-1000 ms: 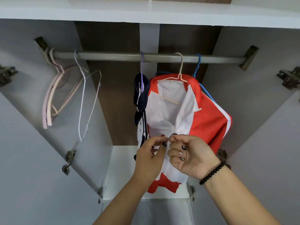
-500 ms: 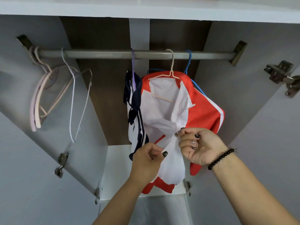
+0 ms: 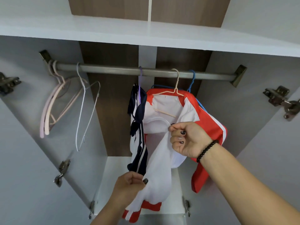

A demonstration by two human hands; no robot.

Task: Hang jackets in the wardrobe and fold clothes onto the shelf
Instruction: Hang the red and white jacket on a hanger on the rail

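Home bedroom wardrobe, hanging rail (image 3: 146, 73), hangers (image 3: 53, 104), white shelf (image 3: 113, 28)

Two hands: left (image 3: 129, 184) near, right (image 3: 188, 138) farther. One bracelet (image 3: 207, 151) on the right wrist. One rail (image 3: 146, 73) across the wardrobe, with two end brackets, left (image 3: 44, 56) and right (image 3: 240, 75). Two jackets: one red-white (image 3: 209, 120), one navy-white (image 3: 138, 127) just left of it. Hangers on the rail: two pink (image 3: 53, 101) at far left, though possibly more bunched there; one white (image 3: 86, 111); one purple (image 3: 140, 88); one beige (image 3: 176, 90); one blue (image 3: 191, 83). Four hinges plainly visible: two left (image 3: 8, 83) (image 3: 62, 171), one right (image 3: 280, 99), one low right (image 3: 186, 207); another low left (image 3: 91, 210). One upper shelf (image 3: 113, 30).
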